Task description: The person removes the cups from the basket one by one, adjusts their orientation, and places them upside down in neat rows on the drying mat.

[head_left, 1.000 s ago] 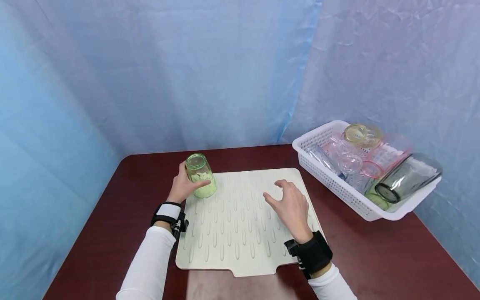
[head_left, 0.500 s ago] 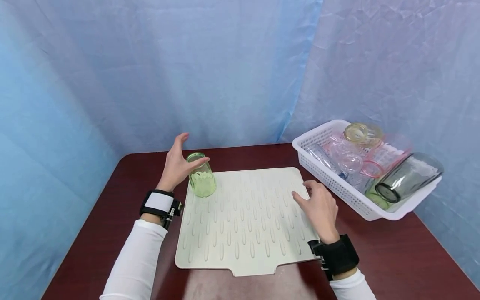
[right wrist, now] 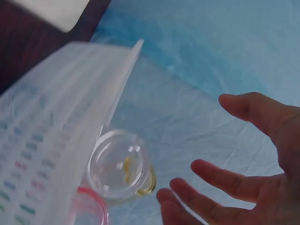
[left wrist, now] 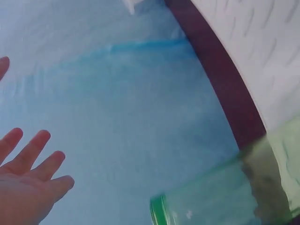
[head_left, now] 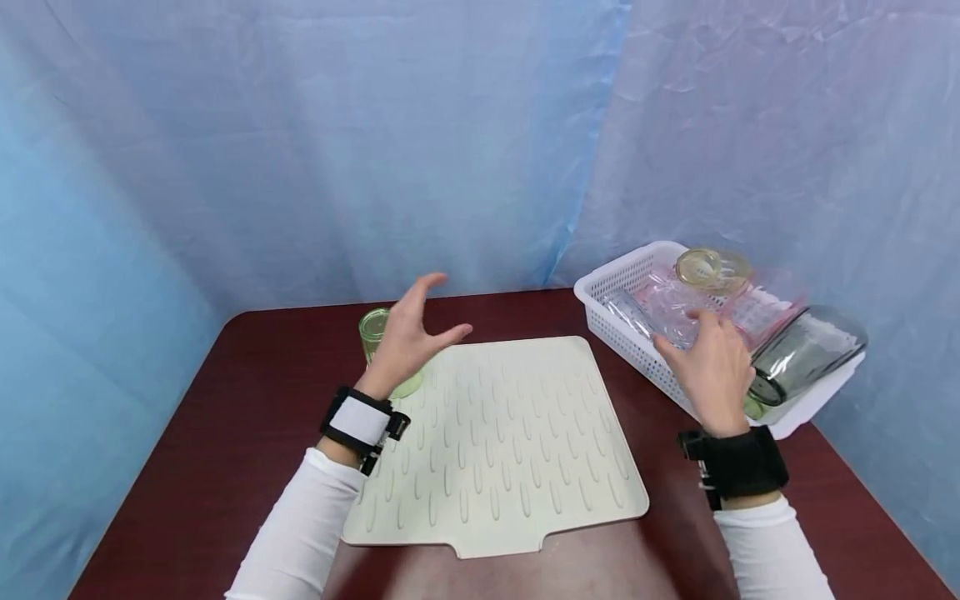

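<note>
A green glass (head_left: 373, 327) stands on the far left corner of the cream drying mat (head_left: 502, 442), partly hidden by my left hand (head_left: 408, 346). That hand hangs in the air with thumb and fingers spread, holding nothing; the left wrist view shows the green glass (left wrist: 206, 192) apart from its fingers. At the right, my right hand (head_left: 712, 367) is over the near side of a white basket (head_left: 622, 333), fingers spread and nothing held. In the basket lie a dark grey glass (head_left: 810, 350), a yellowish glass (head_left: 712, 268) and clear and pink ones. A clear glass (right wrist: 119, 164) shows near the right fingers.
The basket sits at the back right of the dark red table (head_left: 225, 433). Blue cloth (head_left: 420, 150) hangs behind and at both sides of the table. A notched tab on the mat points to the near edge.
The left hand has let go of the green glass and moved right, in front of it. My right hand has moved from above the mat rightward to the basket.
</note>
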A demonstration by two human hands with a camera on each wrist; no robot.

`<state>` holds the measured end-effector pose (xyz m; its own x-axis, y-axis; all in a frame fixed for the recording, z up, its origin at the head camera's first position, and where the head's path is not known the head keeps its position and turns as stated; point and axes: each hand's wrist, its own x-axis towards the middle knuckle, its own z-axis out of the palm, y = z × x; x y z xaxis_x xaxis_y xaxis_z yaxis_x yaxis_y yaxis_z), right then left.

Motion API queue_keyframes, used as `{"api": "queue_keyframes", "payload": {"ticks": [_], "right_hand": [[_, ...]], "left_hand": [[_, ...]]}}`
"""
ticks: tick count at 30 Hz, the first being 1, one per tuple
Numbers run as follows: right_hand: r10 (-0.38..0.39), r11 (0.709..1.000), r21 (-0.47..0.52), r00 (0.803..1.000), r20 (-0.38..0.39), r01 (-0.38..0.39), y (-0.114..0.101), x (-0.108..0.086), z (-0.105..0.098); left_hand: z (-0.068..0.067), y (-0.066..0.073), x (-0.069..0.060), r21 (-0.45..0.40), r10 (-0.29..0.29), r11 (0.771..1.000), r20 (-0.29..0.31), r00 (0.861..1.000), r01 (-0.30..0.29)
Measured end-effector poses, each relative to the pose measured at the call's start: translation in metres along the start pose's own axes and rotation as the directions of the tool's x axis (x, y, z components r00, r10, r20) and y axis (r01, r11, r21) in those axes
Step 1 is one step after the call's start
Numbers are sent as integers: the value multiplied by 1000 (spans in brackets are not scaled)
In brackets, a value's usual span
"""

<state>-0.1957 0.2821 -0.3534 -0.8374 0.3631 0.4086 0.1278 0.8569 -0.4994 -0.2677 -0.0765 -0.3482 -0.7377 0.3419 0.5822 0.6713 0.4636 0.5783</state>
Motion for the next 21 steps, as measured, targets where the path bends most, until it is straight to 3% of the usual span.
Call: {"api": "queue_keyframes", "payload": {"ticks": [7,13,21], "right_hand": [[45,996,-82,993,110,-37,20,27,9],[33,990,-136,996,84,-22,24,39,25],[19,983,-182,1000,-7,-20,23,48,45]], "left_hand": [[27,10,-17,12,120,993,79,990,-121],[44,13,-36,10,118,992,183,976,-122],[57,13,-52,37,79,995,239,968,-90]]}}
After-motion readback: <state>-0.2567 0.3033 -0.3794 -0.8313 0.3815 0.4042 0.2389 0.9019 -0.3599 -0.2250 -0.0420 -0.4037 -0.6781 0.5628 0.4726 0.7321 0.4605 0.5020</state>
